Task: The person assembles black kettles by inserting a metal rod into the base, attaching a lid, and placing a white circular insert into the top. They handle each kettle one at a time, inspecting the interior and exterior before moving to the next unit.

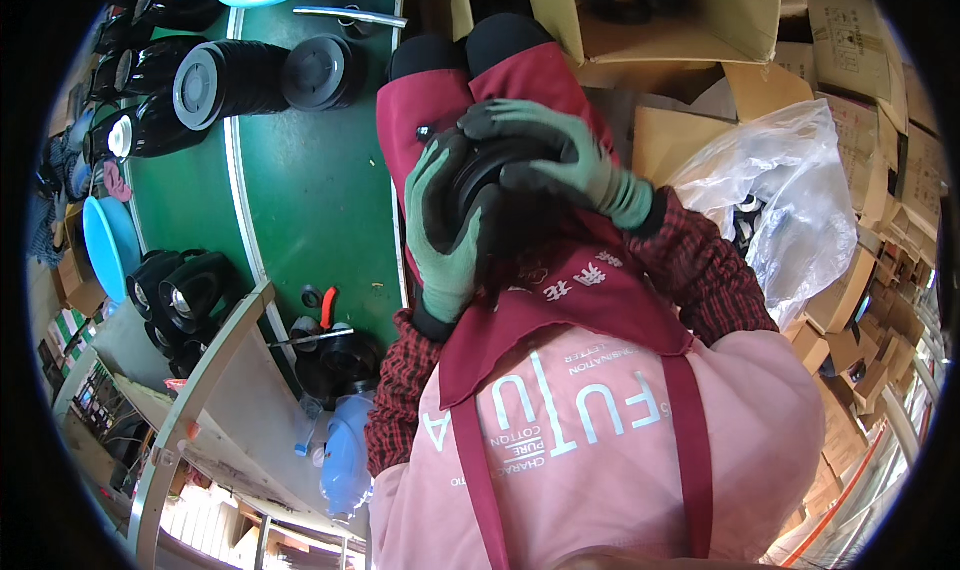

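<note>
Over my lap, on the dark red apron, I hold a black round part with a ringed rim; its lower side is hidden by my gloves and shadow. My left hand, in a green glove with a dark palm, curls around its left side. From the right, my right hand, gloved the same way, wraps over the top and right edge, fingers bent against it. Whether it is a loose lid or the end of a larger black vessel, I cannot tell.
On the green table to my left stand black ribbed containers, a dark round lid and a metal tube. A blue basin is farther left. Cardboard boxes and a clear plastic bag crowd my right.
</note>
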Tool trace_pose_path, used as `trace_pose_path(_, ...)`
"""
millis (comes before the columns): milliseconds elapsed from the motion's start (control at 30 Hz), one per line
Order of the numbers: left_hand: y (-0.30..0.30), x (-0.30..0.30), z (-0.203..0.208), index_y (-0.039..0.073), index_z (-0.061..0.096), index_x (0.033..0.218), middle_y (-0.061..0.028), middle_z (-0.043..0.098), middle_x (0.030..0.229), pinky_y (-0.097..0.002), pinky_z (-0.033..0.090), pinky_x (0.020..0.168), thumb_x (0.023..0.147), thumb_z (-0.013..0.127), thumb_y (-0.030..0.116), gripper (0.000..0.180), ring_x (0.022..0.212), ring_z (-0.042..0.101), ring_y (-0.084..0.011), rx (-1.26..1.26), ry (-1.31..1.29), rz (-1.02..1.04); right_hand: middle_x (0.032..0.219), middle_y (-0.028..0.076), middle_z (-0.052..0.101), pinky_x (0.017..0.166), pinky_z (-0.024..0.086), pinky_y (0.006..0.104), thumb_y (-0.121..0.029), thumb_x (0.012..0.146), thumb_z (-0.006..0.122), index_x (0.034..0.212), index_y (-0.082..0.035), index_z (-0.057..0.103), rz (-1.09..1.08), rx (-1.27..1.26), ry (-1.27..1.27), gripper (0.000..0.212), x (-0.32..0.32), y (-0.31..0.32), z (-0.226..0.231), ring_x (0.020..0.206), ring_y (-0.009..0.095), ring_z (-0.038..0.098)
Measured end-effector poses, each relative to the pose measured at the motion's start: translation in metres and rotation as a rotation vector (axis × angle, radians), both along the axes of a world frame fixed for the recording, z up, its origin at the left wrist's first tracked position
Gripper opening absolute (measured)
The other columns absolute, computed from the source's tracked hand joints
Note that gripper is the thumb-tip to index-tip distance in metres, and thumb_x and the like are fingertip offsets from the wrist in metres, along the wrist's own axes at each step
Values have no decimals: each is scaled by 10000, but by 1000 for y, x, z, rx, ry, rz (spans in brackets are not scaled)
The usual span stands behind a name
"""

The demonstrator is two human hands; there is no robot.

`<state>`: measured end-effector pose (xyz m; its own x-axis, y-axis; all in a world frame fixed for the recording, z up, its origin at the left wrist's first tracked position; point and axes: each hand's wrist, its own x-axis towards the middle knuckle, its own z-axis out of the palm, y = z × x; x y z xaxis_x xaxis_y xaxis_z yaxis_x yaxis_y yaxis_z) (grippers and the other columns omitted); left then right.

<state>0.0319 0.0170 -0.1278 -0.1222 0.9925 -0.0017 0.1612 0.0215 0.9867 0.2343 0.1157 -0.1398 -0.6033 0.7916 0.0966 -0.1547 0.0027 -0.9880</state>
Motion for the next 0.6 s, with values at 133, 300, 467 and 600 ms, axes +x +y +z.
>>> trace_pose_path(133,24,-22,34,43,323,1681,-188,325,1719,-518,339,1271,719,995,318,1206,1564,368,-392,67,-18,-378,1351,101,728,1155,484,347,-144,1036,679,1443,22,638,376,-363,112,442,38,80,6,1318,187,646)
trace_pose_path(300,42,1,44,29,303,1686,-209,389,1631,-519,347,1265,669,1026,366,1293,1528,395,-407,227,192,-266,1431,125,669,1169,487,344,-196,1123,580,1475,15,588,195,-217,196,409,42,88,-34,1290,215,660)
trace_pose_path(467,30,14,24,1,316,1668,-202,409,1589,-486,378,1234,704,1024,343,1244,1487,424,-391,177,129,-110,1433,146,655,1210,465,371,-270,1177,464,1483,7,549,129,-344,307,421,19,95,-27,1331,232,636)
trace_pose_path(600,20,27,-1,9,253,1682,-205,350,1594,-498,378,1214,699,1028,411,1315,1467,400,-401,230,231,136,1492,131,623,1203,470,355,-202,1153,512,1537,15,505,8,-244,196,441,33,86,-29,1375,222,610)
